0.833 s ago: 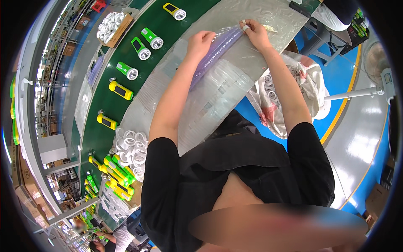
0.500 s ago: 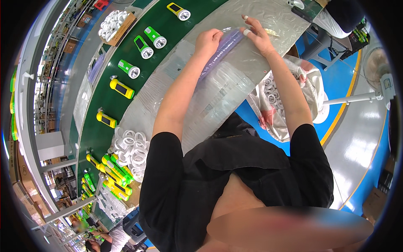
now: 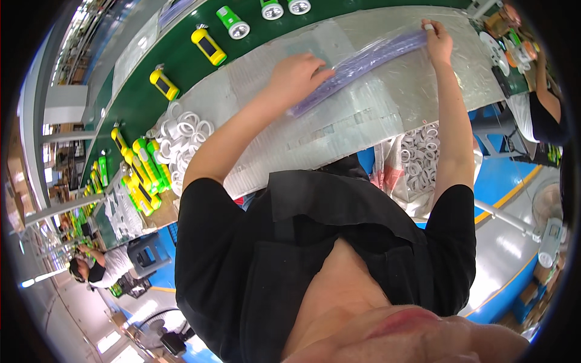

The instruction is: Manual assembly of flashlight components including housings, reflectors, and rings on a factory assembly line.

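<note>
A long, flat stack of clear purplish plastic bags or film (image 3: 372,62) lies across the clear-covered worktop in front of me. My right hand (image 3: 440,45) is closed on its right end, and a white wrap shows on one finger. My left hand (image 3: 299,77) lies over the left part of the plastic, thumb apart from the other fingers, palm down. Whether its palm presses on the film is hidden. Beyond the worktop, on the green belt, lie a yellow flashlight (image 3: 209,46) and a green flashlight (image 3: 233,23), among others.
White plastic rings (image 3: 181,134) are heaped left of my left arm, beside piled yellow and green flashlights (image 3: 142,175). An open sack (image 3: 417,160) of more rings stands below the table edge near my right arm. Co-workers sit at far left (image 3: 103,266) and far right (image 3: 538,109).
My hands have moved apart: the right one has gone right along with the plastic's end, stretching it out flatter. The view has turned, and the flashlights on the belt appear shifted.
</note>
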Demonstrator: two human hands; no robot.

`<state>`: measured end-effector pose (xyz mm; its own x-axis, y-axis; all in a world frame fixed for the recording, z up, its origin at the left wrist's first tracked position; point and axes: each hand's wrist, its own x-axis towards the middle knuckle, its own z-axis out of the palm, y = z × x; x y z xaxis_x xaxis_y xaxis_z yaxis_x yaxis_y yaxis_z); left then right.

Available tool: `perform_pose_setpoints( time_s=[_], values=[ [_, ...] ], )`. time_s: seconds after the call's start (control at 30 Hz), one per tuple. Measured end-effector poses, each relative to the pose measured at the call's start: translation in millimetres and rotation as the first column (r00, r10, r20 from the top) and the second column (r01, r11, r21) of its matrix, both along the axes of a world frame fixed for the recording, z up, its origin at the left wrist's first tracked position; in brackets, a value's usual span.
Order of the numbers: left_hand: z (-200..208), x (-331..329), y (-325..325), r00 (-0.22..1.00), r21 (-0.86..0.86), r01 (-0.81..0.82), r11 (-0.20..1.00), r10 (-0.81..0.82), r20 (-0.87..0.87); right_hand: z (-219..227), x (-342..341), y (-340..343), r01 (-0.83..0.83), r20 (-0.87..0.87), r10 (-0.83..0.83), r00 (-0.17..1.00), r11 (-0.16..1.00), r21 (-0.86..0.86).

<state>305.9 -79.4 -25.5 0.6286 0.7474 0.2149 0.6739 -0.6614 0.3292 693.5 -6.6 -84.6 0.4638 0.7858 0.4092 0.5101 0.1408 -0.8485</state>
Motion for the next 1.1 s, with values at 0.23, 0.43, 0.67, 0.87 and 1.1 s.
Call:
perform_pose_setpoints(
  time_s=[0.23, 0.43, 0.67, 0.87, 1.1],
  values=[
    [-1, -26, -72, 0.952, 0.229, -0.171, 0.958, 0.101, 0.288, -10, -4, 18, 0.153, 0.197, -0.137, 0.971, 0.986, -0.07],
    [-21, -31, -28, 0.687, -0.324, -0.3, 0.897, 0.439, 0.579, 13, -6, 28, -0.017, -0.07, 0.013, 0.997, 0.998, -0.054],
    [-39, -3, 31, 0.52, -0.228, -0.235, 0.945, 0.32, 0.792, 9, 26, 32, 0.094, -0.287, -0.077, 0.955, 0.995, 0.045],
    [-51, 7, 51, 0.517, -0.176, -0.288, 0.941, 0.307, 0.799, 14, 63, 32, -0.027, -0.207, 0.018, 0.978, 0.999, -0.041],
    [-47, -5, 66, 0.564, -0.066, -0.32, 0.945, 0.246, 0.788, 24, 95, 17, -0.388, -0.389, 0.251, 0.886, 0.861, -0.329]
  ],
)
